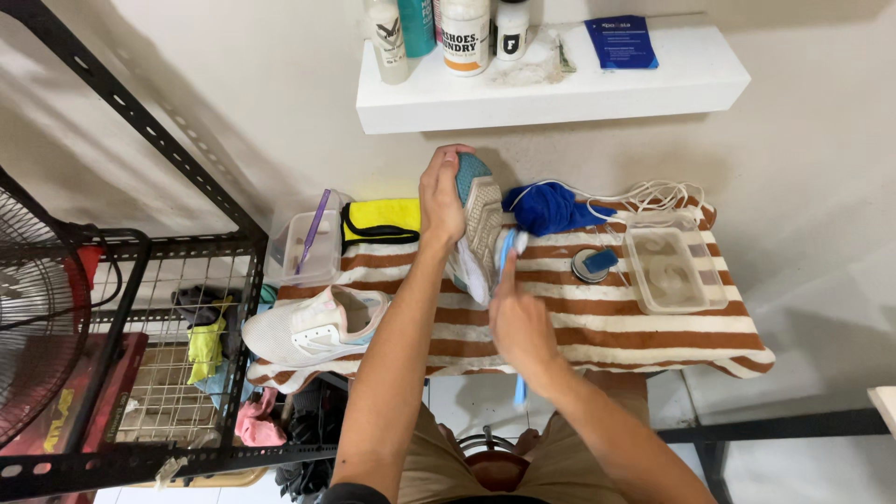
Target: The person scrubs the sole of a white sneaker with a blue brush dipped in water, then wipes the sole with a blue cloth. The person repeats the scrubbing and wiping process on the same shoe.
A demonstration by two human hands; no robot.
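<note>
My left hand (441, 198) grips a white sneaker (478, 224) by its toe and holds it upright, grey sole facing right, teal toe at the top. My right hand (519, 320) holds a blue-handled brush (509, 254) against the sole; the handle's end sticks out below my wrist. A second white sneaker (315, 324) lies on its side at the left of a brown-and-white striped towel (653, 331) that covers the table.
On the towel lie a blue cloth (546, 207), a white cord (653, 193), a small round tin (590, 264), two clear plastic tubs (667, 269) (313, 247) and a yellow pouch (383, 220). A white shelf (653, 84) holds bottles above. A black metal rack (140, 280) stands at the left.
</note>
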